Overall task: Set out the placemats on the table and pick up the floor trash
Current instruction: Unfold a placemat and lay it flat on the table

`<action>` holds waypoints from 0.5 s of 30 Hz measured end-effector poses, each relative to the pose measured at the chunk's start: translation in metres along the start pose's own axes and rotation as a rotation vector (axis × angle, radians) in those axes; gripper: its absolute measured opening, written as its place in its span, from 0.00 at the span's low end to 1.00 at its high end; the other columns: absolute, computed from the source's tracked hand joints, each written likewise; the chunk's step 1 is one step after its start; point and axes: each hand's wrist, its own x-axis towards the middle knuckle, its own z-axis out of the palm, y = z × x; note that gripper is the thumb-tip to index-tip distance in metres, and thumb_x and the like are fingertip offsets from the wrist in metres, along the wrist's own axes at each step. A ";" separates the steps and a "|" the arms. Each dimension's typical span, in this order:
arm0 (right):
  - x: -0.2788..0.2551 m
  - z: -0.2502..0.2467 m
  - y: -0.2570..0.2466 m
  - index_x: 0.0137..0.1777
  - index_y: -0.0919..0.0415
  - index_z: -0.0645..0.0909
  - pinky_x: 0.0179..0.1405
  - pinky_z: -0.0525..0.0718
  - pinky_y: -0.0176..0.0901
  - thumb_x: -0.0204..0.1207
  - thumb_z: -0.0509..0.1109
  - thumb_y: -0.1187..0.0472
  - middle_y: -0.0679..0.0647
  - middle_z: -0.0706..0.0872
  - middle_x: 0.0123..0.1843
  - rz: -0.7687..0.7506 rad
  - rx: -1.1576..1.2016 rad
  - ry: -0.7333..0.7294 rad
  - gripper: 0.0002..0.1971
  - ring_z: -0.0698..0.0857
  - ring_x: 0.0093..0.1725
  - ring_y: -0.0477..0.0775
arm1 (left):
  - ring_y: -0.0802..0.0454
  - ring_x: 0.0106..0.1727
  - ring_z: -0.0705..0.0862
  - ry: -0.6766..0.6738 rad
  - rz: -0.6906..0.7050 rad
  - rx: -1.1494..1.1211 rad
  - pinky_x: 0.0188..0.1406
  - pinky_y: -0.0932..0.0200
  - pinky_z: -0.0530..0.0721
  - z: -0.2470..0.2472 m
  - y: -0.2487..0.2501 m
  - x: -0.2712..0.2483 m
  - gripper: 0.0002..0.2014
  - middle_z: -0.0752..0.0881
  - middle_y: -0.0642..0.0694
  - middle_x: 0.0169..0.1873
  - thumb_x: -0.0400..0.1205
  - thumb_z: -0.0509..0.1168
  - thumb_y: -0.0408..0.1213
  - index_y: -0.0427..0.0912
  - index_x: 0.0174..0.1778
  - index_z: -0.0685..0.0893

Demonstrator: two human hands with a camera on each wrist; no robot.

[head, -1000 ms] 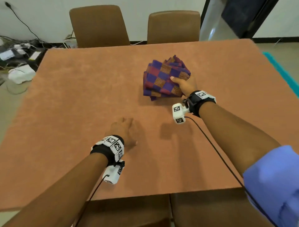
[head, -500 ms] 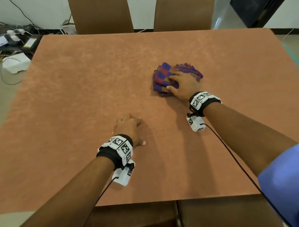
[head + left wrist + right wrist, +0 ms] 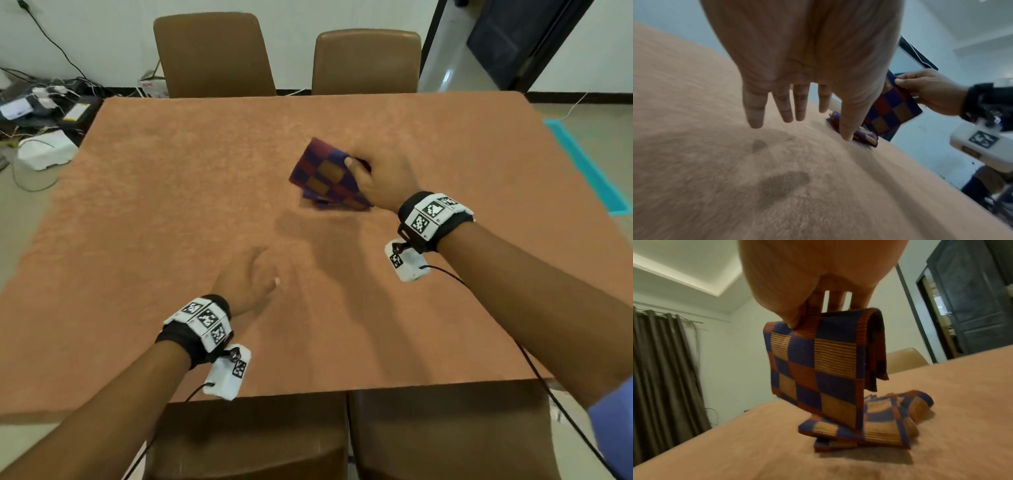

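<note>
My right hand [image 3: 375, 176] pinches the top fold of one folded placemat [image 3: 323, 171] [image 3: 822, 366], checked in blue, red and tan, and holds it hanging above the table [image 3: 171, 205]. The other folded placemats [image 3: 869, 426] [image 3: 865, 136] lie in a loose pile on the table right under it. My left hand [image 3: 245, 281] [image 3: 797, 100] hovers low over the near middle of the table with its fingers straight and spread, holding nothing.
Two brown chairs [image 3: 212, 54] [image 3: 366, 61] stand at the far side of the table and two more [image 3: 246, 442] at the near side. Cables and white devices [image 3: 44, 150] lie on the floor to the left. A teal strip [image 3: 582, 164] marks the floor on the right.
My right hand, which pressed on the pile half a second ago, has lifted one folded placemat off it. My left hand's fingers have straightened out from a loose curl.
</note>
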 end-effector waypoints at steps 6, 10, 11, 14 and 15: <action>-0.059 -0.031 -0.079 0.49 0.62 0.82 0.41 0.78 0.54 0.82 0.57 0.55 0.57 0.86 0.44 -0.213 0.171 -0.195 0.14 0.82 0.43 0.60 | 0.51 0.66 0.78 0.275 0.022 -0.305 0.63 0.48 0.80 -0.031 0.024 -0.085 0.33 0.77 0.49 0.68 0.75 0.75 0.39 0.51 0.74 0.69; -0.100 -0.024 -0.143 0.49 0.61 0.81 0.40 0.75 0.50 0.84 0.58 0.57 0.56 0.85 0.43 -0.338 0.288 -0.277 0.11 0.80 0.41 0.56 | 0.56 0.61 0.79 0.346 0.067 -0.302 0.60 0.56 0.76 -0.036 0.040 -0.153 0.15 0.83 0.56 0.56 0.79 0.71 0.39 0.49 0.60 0.77; -0.108 -0.020 -0.156 0.49 0.61 0.82 0.40 0.75 0.49 0.83 0.59 0.58 0.56 0.86 0.43 -0.355 0.323 -0.285 0.11 0.80 0.41 0.55 | 0.54 0.58 0.81 0.379 0.055 -0.303 0.59 0.54 0.78 -0.037 0.038 -0.165 0.11 0.84 0.55 0.52 0.80 0.69 0.39 0.47 0.57 0.78; -0.131 -0.006 -0.201 0.50 0.60 0.83 0.42 0.77 0.48 0.82 0.62 0.59 0.54 0.86 0.45 -0.372 0.431 -0.304 0.08 0.79 0.42 0.51 | 0.43 0.54 0.85 0.451 -0.036 -0.414 0.56 0.36 0.84 -0.043 0.021 -0.212 0.11 0.86 0.41 0.49 0.80 0.68 0.40 0.40 0.54 0.79; -0.139 0.001 -0.218 0.52 0.59 0.84 0.44 0.78 0.48 0.81 0.64 0.59 0.53 0.87 0.46 -0.366 0.463 -0.296 0.08 0.80 0.44 0.51 | 0.39 0.53 0.85 0.461 -0.064 -0.464 0.55 0.33 0.84 -0.046 0.012 -0.232 0.13 0.86 0.36 0.49 0.78 0.68 0.43 0.39 0.53 0.78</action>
